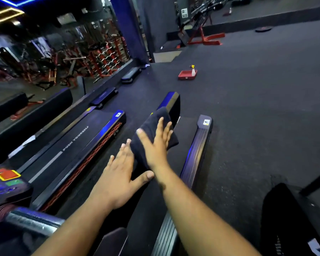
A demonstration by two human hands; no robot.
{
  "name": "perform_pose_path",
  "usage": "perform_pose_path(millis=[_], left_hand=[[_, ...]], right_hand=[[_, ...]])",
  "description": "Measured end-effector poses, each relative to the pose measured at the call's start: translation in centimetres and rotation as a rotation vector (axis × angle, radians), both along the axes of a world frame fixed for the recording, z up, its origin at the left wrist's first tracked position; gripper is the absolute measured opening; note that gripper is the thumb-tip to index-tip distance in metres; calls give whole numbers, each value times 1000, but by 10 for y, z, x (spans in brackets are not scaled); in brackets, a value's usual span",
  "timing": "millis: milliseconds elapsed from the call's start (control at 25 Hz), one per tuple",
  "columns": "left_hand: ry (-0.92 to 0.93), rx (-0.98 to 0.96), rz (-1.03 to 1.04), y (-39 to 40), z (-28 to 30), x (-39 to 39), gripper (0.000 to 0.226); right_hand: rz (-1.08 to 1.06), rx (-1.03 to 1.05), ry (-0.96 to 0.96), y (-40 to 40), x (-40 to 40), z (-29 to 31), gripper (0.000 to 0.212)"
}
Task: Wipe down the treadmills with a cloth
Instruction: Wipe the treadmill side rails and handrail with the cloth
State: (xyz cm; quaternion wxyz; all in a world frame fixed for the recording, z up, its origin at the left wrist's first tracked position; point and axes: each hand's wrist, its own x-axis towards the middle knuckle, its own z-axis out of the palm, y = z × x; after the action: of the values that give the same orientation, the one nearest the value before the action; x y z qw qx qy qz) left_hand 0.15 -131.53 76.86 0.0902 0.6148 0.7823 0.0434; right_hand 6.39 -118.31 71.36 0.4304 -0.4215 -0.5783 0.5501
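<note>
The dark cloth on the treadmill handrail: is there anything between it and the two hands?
Nothing visible. The dark cloth is draped over the handrail, and both hands lie straight on it: the right hand flat on top, the left hand against its near side with the thumb under the lower edge.
</note>
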Motion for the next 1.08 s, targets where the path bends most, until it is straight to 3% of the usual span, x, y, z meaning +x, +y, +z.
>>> perform_pose_path(millis=[120, 320, 400, 520, 600, 760, 800, 960, 1080], left_hand=[[-5, -20, 5, 2, -4, -1, 124], [57, -48, 12, 1, -3, 3, 122], [74, -51, 17, 2, -3, 4, 124], [69, -40, 19, 4, -3, 3, 125], [76, -50, 17, 3, -3, 4, 119], [83, -61, 25, 2, -1, 4, 117], [82, -53, 27, 2, -1, 4, 117], [88, -49, 20, 4, -3, 2, 113], [111, -54, 23, 5, -5, 1, 118]], right_hand=[[4, 32, 58, -8, -4, -21, 92], [-82, -50, 107, 84, 2, -16, 72], [-90, -103, 114, 56, -2, -16, 72], [-13, 49, 213, -24, -3, -31, 67], [-51, 88, 283, -8, -3, -52, 59], [-241, -356, 219, 110, -7, -48, 88], [-231, -325, 159, 98, -6, -34, 82], [53, 291, -32, -5, 4, -12, 75], [84, 353, -277, 77, 5, -3, 57]])
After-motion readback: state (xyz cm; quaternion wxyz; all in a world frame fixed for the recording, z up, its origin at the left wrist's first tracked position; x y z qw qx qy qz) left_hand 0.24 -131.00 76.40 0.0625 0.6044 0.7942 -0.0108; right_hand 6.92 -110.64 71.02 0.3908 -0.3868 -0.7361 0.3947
